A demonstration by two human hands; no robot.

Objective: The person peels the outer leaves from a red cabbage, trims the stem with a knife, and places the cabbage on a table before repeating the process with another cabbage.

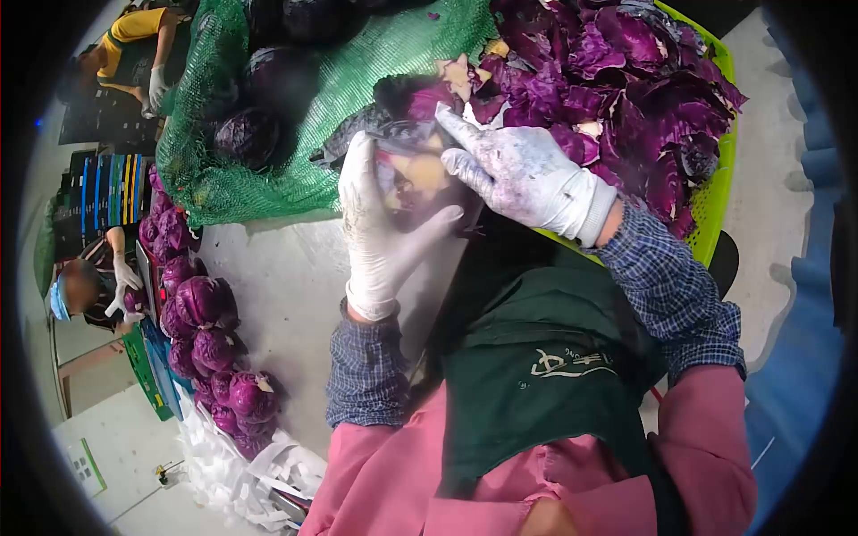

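My left hand (380, 228), in a white glove, cups a blurred red cabbage (416, 174) with its pale cut base showing. From the right, my right hand (527, 179), in a stained white glove, reaches to the same cabbage. Its forefinger and thumb lie at the cabbage's edge and the other fingers are curled; what they grip is hidden. Dark outer leaves (357, 129) stick out beyond the cabbage. Behind it lies a green mesh sack (349, 76) with several dark cabbages (246, 137).
A lime-green crate (726, 179) at the right is heaped with purple leaves (617, 80). Peeled cabbages (214, 348) line the metal table's (286, 313) left edge. Two people, one in yellow (138, 27) and one in a blue cap (76, 290), are at the far left.
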